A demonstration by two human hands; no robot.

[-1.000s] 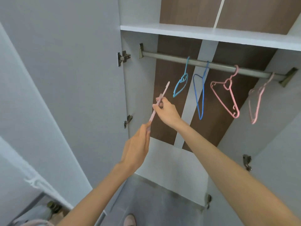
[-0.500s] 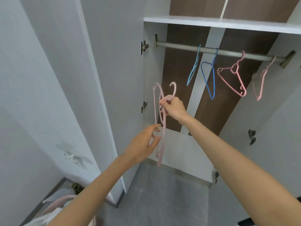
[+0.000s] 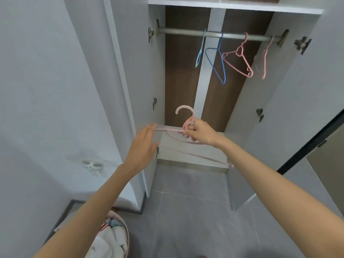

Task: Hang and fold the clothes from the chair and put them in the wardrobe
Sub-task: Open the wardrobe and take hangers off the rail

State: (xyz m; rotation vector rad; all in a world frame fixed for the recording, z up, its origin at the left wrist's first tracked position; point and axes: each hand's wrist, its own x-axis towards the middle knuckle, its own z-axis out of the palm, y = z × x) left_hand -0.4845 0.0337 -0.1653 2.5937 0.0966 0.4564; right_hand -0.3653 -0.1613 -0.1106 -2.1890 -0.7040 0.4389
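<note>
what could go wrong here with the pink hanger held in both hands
The left hand only touches the pale pink hanger at its tip, so the right hand at the neck carries it; it might twist loose. Its long lower end reaches toward the wardrobe side panel and could knock it.

Grips a pale pink hanger [image 3: 184, 109] just below its hook with the right hand [image 3: 200, 132] and touches its left end with straight fingers of the left hand [image 3: 143, 145], before an open wardrobe [image 3: 178, 81] with a light blue hanger [image 3: 200, 53], a dark blue hanger [image 3: 218, 66], a salmon hanger [image 3: 240, 62] and a faint pink hanger [image 3: 263, 60] on its rail [image 3: 186, 32].
</note>
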